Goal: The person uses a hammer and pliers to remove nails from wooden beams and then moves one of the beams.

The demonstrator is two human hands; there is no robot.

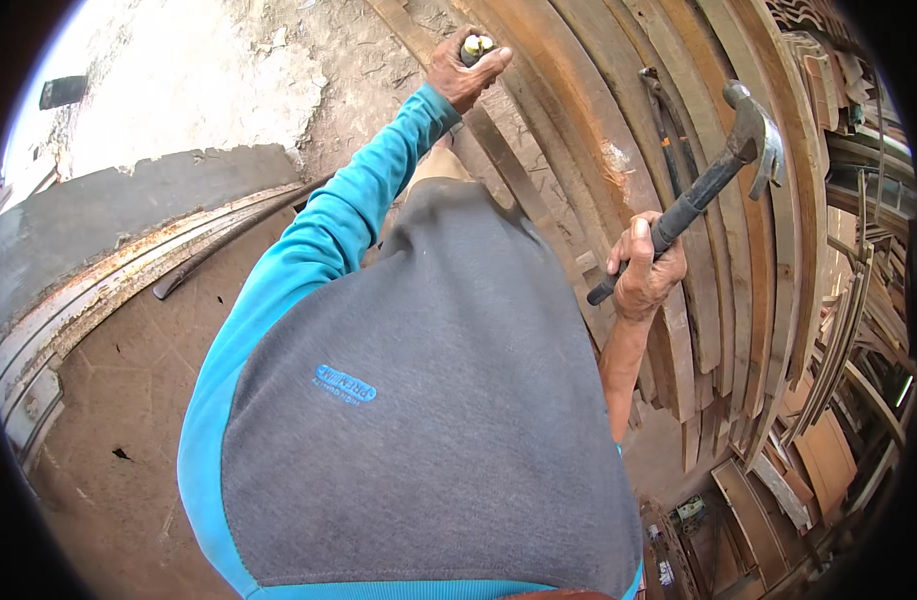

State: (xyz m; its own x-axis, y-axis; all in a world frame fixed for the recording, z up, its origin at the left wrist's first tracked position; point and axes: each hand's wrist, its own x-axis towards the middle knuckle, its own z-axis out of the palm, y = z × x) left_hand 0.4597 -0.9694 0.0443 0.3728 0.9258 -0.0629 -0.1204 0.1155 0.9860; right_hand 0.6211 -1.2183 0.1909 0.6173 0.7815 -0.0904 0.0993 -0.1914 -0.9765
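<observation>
The right hand [650, 272] grips a hammer [700, 190] near planks [570, 105]; the left hand [460, 78] curls around a small pale-topped object [474, 47].

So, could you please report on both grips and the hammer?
Right grip closed on claw hammer. Left grip around pale-ended object, kind unclear. Orange-and-black tool lying on long planks nearby.
</observation>
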